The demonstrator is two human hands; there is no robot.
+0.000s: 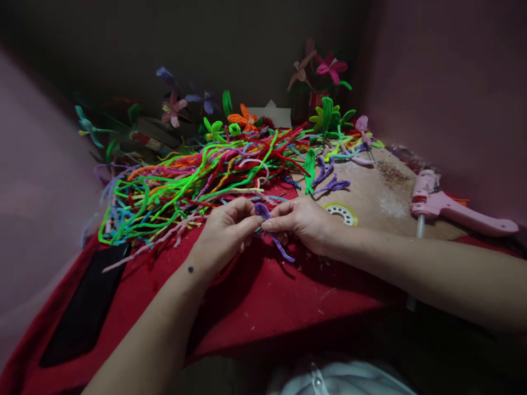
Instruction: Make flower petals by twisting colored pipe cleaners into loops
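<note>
A purple pipe cleaner [282, 249], bent into a small loop at its upper end, is pinched between both my hands above the red cloth. My left hand [230, 230] is closed on it from the left, thumb and forefinger at the loop. From the right, my right hand [302, 222] grips the same piece with thumb and forefinger, and its loose tail hangs down between the hands. Just beyond lie more bent purple pipe cleaners [332, 185] and a green looped leaf [309, 171]. A heap of many-coloured pipe cleaners [206, 175] spreads behind my left hand.
A pink glue gun [457, 209] with a glue stick rests at the right on the brown board [366, 200]. Near my right wrist lies a yellow-rimmed tape roll [343, 213]. A black phone [88, 307] is at the left. Pipe-cleaner flowers [331, 67] stand along the back wall.
</note>
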